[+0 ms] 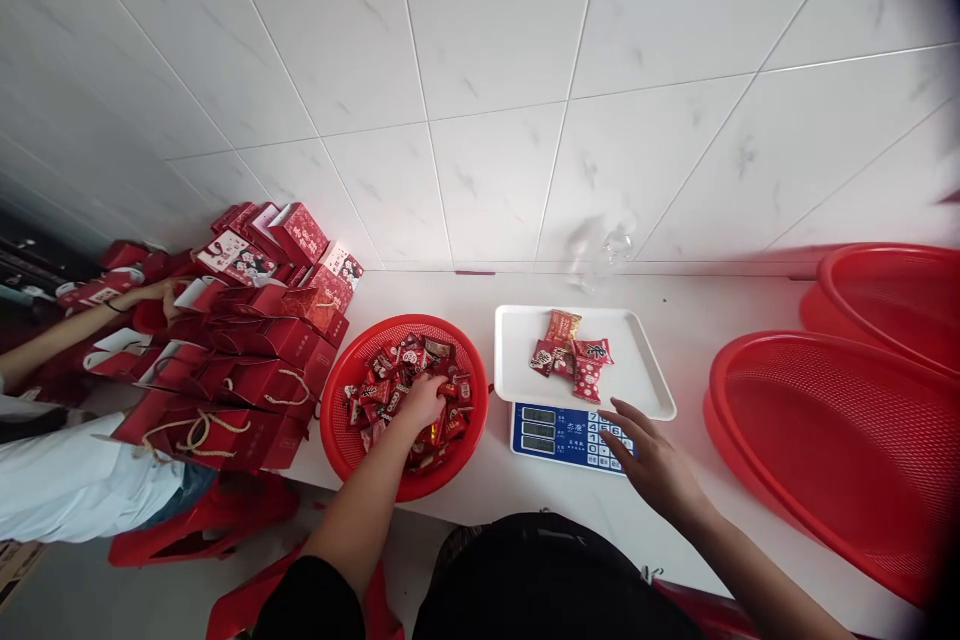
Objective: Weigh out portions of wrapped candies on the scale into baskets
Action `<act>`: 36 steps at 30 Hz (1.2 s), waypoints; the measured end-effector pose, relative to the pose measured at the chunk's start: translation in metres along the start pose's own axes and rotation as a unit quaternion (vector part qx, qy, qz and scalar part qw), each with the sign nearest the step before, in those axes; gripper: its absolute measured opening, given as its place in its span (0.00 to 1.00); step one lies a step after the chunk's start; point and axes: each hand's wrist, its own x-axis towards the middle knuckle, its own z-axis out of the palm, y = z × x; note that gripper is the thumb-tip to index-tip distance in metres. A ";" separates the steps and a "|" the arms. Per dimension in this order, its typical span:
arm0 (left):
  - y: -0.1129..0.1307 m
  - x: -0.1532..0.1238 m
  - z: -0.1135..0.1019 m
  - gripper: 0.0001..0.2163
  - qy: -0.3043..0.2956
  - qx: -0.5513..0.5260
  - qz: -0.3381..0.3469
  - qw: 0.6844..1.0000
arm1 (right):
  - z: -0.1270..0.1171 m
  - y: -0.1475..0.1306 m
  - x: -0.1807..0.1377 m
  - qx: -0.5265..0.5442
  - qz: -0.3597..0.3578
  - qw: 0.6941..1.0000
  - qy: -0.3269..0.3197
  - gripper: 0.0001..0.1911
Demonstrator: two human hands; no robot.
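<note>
My left hand (421,401) reaches into a round red mesh basket (336,425) full of red-wrapped candies (386,370); its fingers curl down among the wrappers, and what they hold is hidden. My right hand (651,455) hovers with fingers spread over the blue keypad of a small weighing scale (559,432). On the scale's white tray (652,382) lie several red candy packets (570,352).
A heap of red gift bags with rope handles (247,360) fills the left of the white table. Another person's arm (67,330) reaches into that heap from the left. Two large empty red baskets (847,440) sit at the right. A tiled wall stands behind.
</note>
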 end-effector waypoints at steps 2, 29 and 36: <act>0.003 0.004 0.006 0.17 -0.007 0.025 0.003 1.000 | 0.000 -0.003 0.000 0.007 -0.004 1.000 -0.006 0.22; 0.104 -0.060 0.015 0.08 -0.036 -0.240 0.193 0.951 | -0.028 -0.062 -0.011 0.238 0.088 0.962 -0.103 0.18; 0.129 -0.086 0.047 0.08 -0.177 -0.263 0.194 0.928 | 0.000 -0.076 -0.014 0.257 0.112 0.946 -0.162 0.12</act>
